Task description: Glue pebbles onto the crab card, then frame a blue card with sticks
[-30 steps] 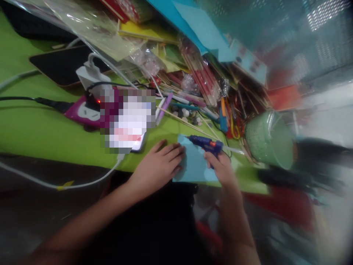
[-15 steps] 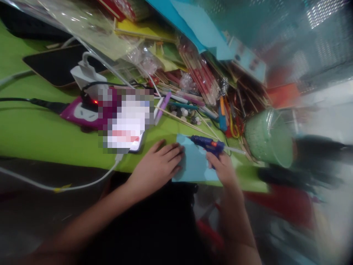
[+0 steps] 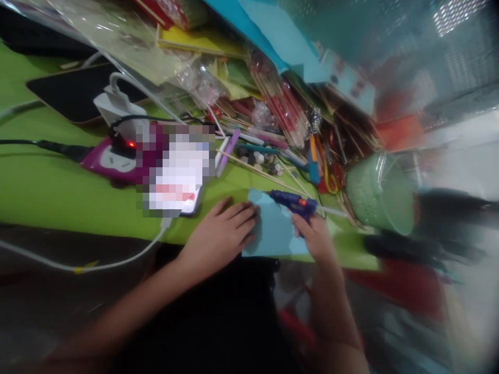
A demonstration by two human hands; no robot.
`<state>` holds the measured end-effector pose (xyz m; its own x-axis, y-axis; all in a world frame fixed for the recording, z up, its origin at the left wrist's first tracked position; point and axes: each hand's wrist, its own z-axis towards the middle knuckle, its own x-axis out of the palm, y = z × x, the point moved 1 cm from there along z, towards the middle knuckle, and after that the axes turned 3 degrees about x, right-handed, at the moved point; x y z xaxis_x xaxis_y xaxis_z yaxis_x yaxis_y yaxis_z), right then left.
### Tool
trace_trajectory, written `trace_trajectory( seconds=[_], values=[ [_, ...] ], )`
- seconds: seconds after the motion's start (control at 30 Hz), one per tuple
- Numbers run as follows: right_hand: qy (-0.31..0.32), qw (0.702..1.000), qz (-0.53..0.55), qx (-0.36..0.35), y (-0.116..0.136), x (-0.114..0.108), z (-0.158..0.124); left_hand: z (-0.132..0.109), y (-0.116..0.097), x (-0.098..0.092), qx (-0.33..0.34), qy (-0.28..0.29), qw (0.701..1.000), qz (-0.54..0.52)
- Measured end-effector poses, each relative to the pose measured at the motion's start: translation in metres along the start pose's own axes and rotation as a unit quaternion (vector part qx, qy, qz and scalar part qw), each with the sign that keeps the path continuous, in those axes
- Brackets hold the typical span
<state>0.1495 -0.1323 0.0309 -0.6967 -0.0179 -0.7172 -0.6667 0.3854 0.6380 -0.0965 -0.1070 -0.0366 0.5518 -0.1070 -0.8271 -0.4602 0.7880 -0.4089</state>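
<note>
A light blue sheet of paper (image 3: 271, 228) lies at the front edge of the green-covered table. My left hand (image 3: 224, 228) rests flat on its left side, fingers stretched out and slightly apart. My right hand (image 3: 316, 234) is wrapped round the handle of a dark blue glue gun (image 3: 298, 202). The gun lies level over the paper's upper right part, nozzle pointing left. A pale glue stick (image 3: 332, 211) sticks out of its back end. Whether the nozzle touches the paper I cannot tell.
Left of my hands lies a phone (image 3: 177, 176) on a charging cable, beside a purple power strip (image 3: 93, 161). Behind the paper are wooden sticks (image 3: 261, 169), pens, pebbles (image 3: 255, 157), scissors (image 3: 330, 179) and bagged sticks (image 3: 278, 104). A green basket (image 3: 378, 195) stands at right.
Both hands and the glue gun keep practically the same place on the paper. The view has shifted very slightly, so the phone and power strip appear a little further left.
</note>
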Motion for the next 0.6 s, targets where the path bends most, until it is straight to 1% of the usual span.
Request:
trace_trajectory(
  seconds=[0.1,0.2,0.4,0.6],
  values=[
    [-0.008,1.0,-0.001,0.009,-0.004,-0.003,-0.001,0.0,0.001,0.001,0.003,-0.007,1.0,0.0],
    [-0.005,1.0,0.009,0.008,-0.002,0.0,-0.001,0.0,0.001,0.001,0.005,-0.01,1.0,0.002],
    [0.002,1.0,0.007,-0.003,0.005,0.003,0.001,0.001,0.0,-0.002,-0.006,0.01,1.0,-0.011],
    [-0.01,1.0,0.013,0.025,-0.01,-0.008,-0.003,0.0,0.0,-0.002,0.0,0.006,1.0,-0.012]
  ],
)
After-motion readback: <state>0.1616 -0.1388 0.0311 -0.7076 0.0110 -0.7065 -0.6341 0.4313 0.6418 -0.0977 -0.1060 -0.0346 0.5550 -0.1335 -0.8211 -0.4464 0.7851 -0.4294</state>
